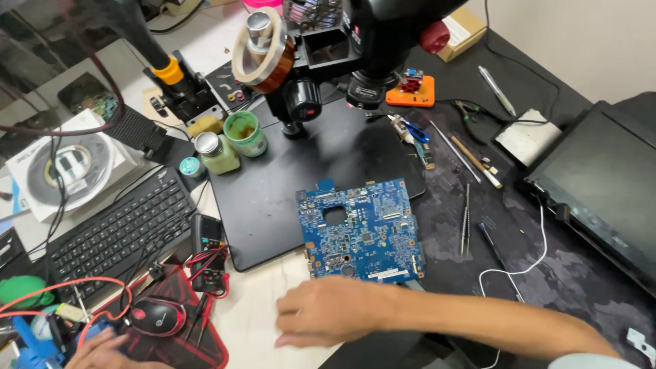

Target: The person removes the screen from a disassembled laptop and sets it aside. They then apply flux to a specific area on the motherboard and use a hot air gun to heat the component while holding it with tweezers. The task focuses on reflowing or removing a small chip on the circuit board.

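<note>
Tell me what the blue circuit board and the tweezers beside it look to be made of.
Blue circuit board: rigid laminate, likely fibreglass, with a glossy blue coating, small metal parts and a square cutout. Tweezers: bare metal, probably steel, judging by the thin silvery, slightly shiny arms. The right hand lies just below the board.
</note>
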